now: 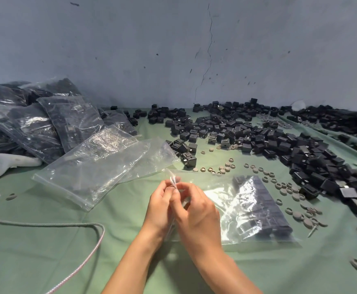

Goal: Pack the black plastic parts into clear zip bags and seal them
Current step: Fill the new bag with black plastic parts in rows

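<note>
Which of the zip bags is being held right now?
The near bag with black parts inside: the left hand and right hand pinch its edge. The empty bags and the full pile at left lie untouched.

The scene is taken by a single wide-angle camera worn on the head, aimed forward and down over the cloth [46, 251] towards the wall [173, 49]. The forearms [130, 262] are seen entering from the bottom edge, and the left hand [159, 206] and right hand [196, 217], pinched on the bag [247, 209], are caught close, near the middle. The parts [258, 134] by the wall are shown farther off, and the cloth's far edge is bowed by the lens.
</note>
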Tool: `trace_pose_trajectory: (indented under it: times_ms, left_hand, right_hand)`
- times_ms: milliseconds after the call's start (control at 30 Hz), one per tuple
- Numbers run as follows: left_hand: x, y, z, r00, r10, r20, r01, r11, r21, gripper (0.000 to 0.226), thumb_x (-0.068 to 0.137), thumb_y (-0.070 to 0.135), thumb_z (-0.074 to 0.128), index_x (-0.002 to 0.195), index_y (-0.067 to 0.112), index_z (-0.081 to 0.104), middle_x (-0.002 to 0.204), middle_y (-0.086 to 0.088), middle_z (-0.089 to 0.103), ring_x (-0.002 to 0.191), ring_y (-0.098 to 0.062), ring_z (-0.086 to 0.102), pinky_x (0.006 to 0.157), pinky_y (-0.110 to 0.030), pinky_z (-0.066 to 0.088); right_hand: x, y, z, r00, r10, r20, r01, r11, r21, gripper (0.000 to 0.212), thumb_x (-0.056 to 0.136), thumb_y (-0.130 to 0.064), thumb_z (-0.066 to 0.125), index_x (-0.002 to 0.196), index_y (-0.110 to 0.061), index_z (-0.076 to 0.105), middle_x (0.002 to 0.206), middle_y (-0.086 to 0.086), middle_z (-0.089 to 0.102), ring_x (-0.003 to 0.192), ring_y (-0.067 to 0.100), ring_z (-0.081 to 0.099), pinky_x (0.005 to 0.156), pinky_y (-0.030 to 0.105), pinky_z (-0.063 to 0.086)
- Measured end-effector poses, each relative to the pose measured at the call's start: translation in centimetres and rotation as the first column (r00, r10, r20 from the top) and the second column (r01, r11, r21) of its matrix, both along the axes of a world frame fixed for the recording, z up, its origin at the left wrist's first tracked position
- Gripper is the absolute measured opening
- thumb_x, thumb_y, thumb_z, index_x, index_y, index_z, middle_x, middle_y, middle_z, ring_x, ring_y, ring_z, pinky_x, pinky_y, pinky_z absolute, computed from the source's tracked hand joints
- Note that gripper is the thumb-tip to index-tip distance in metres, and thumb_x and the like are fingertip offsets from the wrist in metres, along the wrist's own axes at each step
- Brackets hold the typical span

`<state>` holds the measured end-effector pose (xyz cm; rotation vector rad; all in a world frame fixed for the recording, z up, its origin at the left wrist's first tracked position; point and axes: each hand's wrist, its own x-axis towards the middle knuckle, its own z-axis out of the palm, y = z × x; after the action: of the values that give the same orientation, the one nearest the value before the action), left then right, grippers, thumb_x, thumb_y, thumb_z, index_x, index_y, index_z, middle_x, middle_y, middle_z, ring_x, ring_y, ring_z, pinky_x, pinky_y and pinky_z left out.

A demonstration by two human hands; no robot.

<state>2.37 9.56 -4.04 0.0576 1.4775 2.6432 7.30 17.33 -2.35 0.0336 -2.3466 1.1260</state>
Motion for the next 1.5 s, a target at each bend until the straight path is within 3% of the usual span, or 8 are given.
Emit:
trace_pose_trajectory:
  times_ms: [100, 200, 300, 400, 533, 667, 1133, 1500]
  left_hand:
    - [-1.4, -1.2, 0.5, 0.982, -0.173, -0.069, 0.126, 0.889, -0.441, 0.016, 0.098, 0.01, 0.057, 0.11, 0.012, 0.067, 0.107, -0.013, 0.073, 0.088, -0.018, 0.072, 0.072, -0.027, 0.057]
    - [-2.7, -3.6, 1.0, 0.938, -0.32, -0.134, 0.048, 0.502, -0.864, 0.029, 0.096, 0.019, 0.061, 0.121, 0.034, 0.059, 0.127, 0.01, 0.061, 0.106, 0.001, 0.062, 0.092, -0.021, 0.052]
    - [-3.2, -4.9, 1.2, 0.835, -0.537, -0.12, 0.092, 0.352, -0.931, 0.042, 0.097, 0.025, 0.055, 0.134, 0.044, 0.05, 0.138, 0.025, 0.046, 0.119, 0.013, 0.049, 0.09, -0.006, 0.041]
    - [-3.6, -4.7, 1.3, 0.799, -0.591, -0.11, 0.11, 0.323, -0.94, 0.04, 0.096, 0.041, 0.055, 0.133, 0.053, 0.047, 0.14, 0.029, 0.044, 0.117, 0.015, 0.05, 0.091, -0.008, 0.042]
    - [-4.4, -3.7, 1.6, 0.79, -0.602, -0.12, 0.024, 0.224, -0.974, 0.043, 0.091, 0.07, 0.044, 0.133, 0.061, 0.04, 0.136, 0.03, 0.046, 0.116, 0.008, 0.054, 0.1, -0.031, 0.049]
    - [-4.6, -2.3, 1.6, 0.721, -0.664, -0.197, -0.193, 0.081, -0.978, 0.049, 0.088, 0.078, 0.022, 0.132, 0.061, 0.036, 0.122, 0.039, 0.037, 0.109, 0.009, 0.05, 0.096, -0.028, 0.046]
    - [-5.4, 1.1, 2.6, 0.658, -0.74, -0.135, -0.3, -0.093, -0.95, 0.045, 0.1, 0.053, 0.037, 0.142, 0.038, 0.039, 0.137, 0.006, 0.045, 0.115, -0.01, 0.052, 0.1, -0.029, 0.047]
    - [-3.9, 1.3, 4.0, 0.671, -0.722, -0.168, -0.283, -0.04, -0.958, 0.038, 0.104, 0.037, 0.042, 0.141, 0.026, 0.038, 0.092, 0.011, 0.058, 0.065, -0.001, 0.055, 0.066, -0.012, 0.052]
  right_hand:
    - [-0.9, 3.0, 3.4, 0.99, 0.102, -0.1, -0.097, 0.994, 0.052, 0.032, 0.1, -0.039, 0.044, 0.115, -0.025, 0.069, 0.083, -0.006, 0.075, 0.07, 0.01, 0.071, 0.058, 0.037, 0.057]
    - [-3.1, 8.5, 5.9, 0.989, 0.079, -0.128, -0.071, 0.995, 0.067, 0.035, 0.1, -0.033, 0.042, 0.116, -0.016, 0.069, 0.079, -0.004, 0.072, 0.059, 0.01, 0.069, 0.041, 0.041, 0.051]
    - [-5.5, 14.2, 5.7, 0.995, -0.053, 0.08, 0.032, 0.968, 0.249, 0.032, 0.102, -0.028, 0.046, 0.125, -0.018, 0.065, 0.113, 0.001, 0.073, 0.095, 0.017, 0.071, 0.08, 0.045, 0.06]
    - [-7.1, 17.5, 3.3, 0.955, -0.14, 0.26, 0.011, 0.896, 0.444, 0.04, 0.106, -0.032, 0.041, 0.144, -0.022, 0.051, 0.146, 0.0, 0.054, 0.134, 0.016, 0.05, 0.115, 0.042, 0.038]
    - [-7.9, 18.6, -0.6, 0.827, -0.143, 0.544, -0.189, 0.84, 0.509, 0.061, 0.106, -0.054, 0.018, 0.16, -0.028, 0.011, 0.168, -0.004, 0.005, 0.155, 0.02, -0.002, 0.126, 0.048, 0.004]
    - [-8.0, 18.7, -2.0, 0.805, -0.147, 0.574, -0.196, 0.848, 0.493, 0.062, 0.105, -0.055, 0.009, 0.161, -0.03, 0.001, 0.168, -0.007, -0.007, 0.153, 0.016, -0.017, 0.126, 0.048, 0.003]
    - [-7.9, 18.6, -2.0, 0.805, -0.165, 0.57, -0.188, 0.84, 0.509, 0.058, 0.106, -0.05, 0.009, 0.16, -0.032, -0.001, 0.168, -0.009, -0.008, 0.153, 0.013, -0.015, 0.126, 0.043, 0.002]
    - [-7.8, 18.7, -2.1, 0.828, -0.15, 0.54, -0.16, 0.861, 0.484, 0.059, 0.106, -0.052, 0.012, 0.161, -0.031, 0.006, 0.168, -0.01, 0.002, 0.154, 0.013, -0.007, 0.126, 0.041, 0.004]
